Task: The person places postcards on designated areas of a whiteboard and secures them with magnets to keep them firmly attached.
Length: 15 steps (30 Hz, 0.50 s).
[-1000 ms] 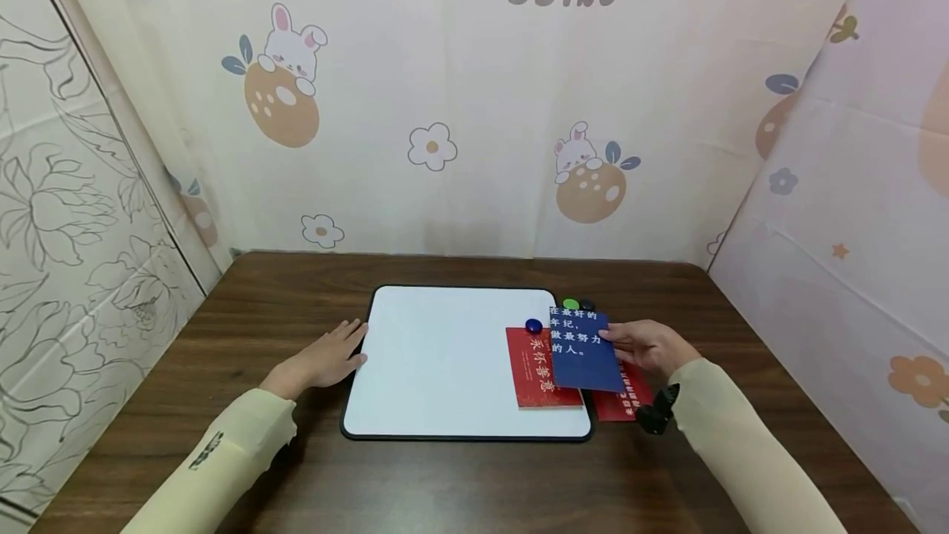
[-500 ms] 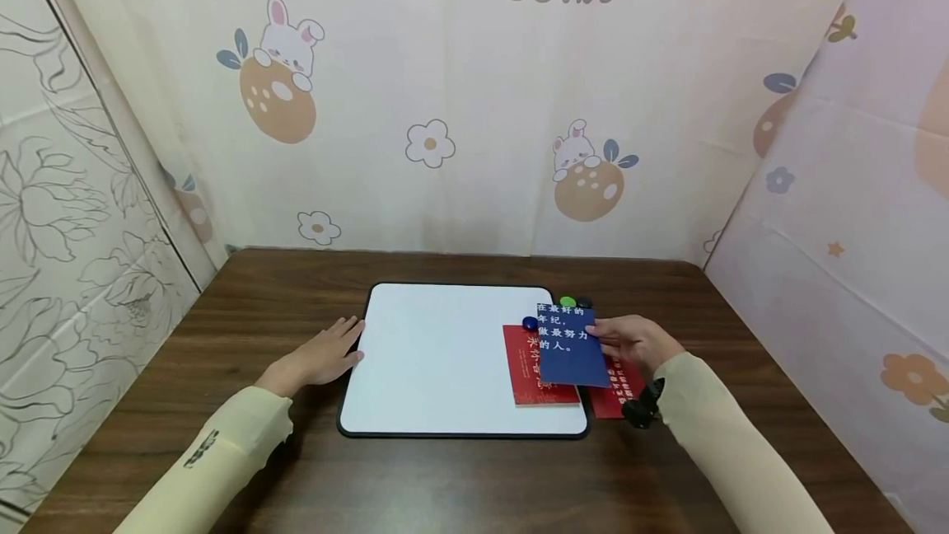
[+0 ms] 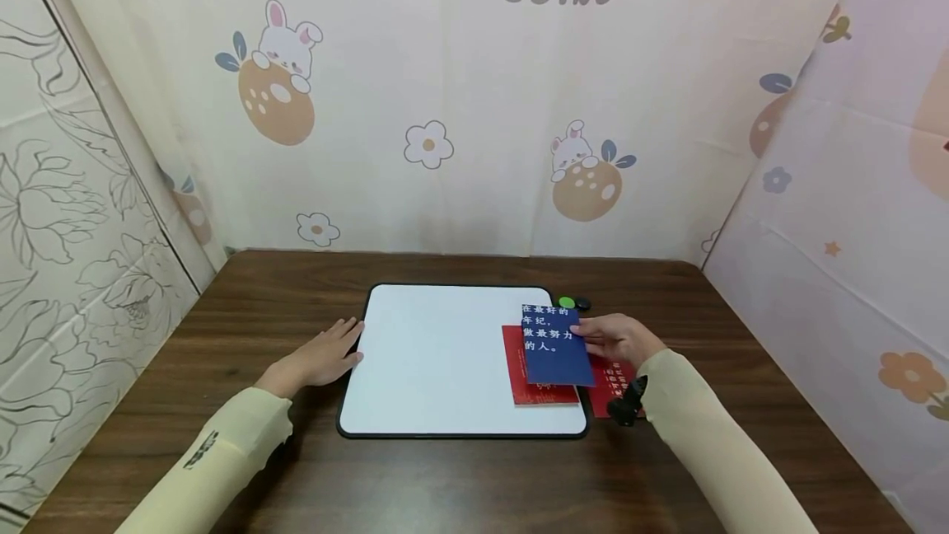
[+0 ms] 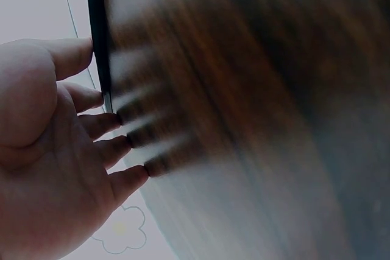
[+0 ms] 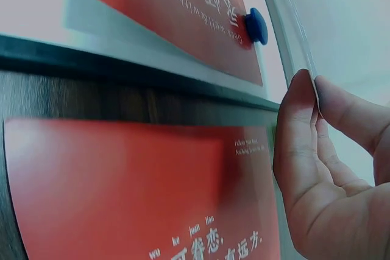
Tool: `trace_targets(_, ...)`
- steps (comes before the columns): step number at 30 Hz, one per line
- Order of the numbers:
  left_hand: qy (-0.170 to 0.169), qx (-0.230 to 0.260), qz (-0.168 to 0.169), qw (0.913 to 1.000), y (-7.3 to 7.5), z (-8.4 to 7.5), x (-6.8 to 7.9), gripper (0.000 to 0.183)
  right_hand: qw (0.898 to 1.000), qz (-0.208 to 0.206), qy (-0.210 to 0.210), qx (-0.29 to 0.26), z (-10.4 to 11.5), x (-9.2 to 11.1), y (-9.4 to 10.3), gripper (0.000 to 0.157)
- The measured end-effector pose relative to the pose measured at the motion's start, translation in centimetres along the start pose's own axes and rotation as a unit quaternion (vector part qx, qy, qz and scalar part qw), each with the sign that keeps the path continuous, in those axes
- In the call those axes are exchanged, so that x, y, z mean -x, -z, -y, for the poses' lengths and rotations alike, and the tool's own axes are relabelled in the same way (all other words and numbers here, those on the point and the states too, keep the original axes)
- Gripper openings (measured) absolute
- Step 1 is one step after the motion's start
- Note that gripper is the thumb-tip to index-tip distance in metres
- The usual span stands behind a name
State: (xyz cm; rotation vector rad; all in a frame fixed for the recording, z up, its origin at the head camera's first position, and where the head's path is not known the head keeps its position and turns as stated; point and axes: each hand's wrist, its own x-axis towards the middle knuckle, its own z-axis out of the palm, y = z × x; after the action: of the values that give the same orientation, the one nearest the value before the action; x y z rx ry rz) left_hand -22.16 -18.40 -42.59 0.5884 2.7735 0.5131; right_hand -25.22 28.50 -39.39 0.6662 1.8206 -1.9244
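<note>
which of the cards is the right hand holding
The rectangular blue paper card with white lettering, pinched by the right hand. One red card lies on the black-framed whiteboard, the other red card beside it.

The table (image 3: 474,484) bears whiteboard (image 3: 423,361), red card (image 5: 122,178), green disc (image 3: 567,302), black disc (image 3: 583,304).

the head view looks forward and down from farther back; both wrist views are close, the left facing brown wooden tabletop (image 4: 231,89), the right sharing the head's black-rimmed white rectangular board (image 3: 430,361).
</note>
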Motion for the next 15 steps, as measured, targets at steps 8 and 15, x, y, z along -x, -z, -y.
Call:
trace_targets(8,-0.001,-0.001,0.002,1.0000,-0.2,0.2,0.0,0.059,1.000,0.002,0.005,0.017,-0.1,-0.4,-0.8,0.057)
trace_targets(15,-0.004,0.001,0.001,1.0000,-0.1,0.2,0.0,0.058,1.000,0.003,0.005,0.014,-0.1,-0.6,-1.3,0.055)
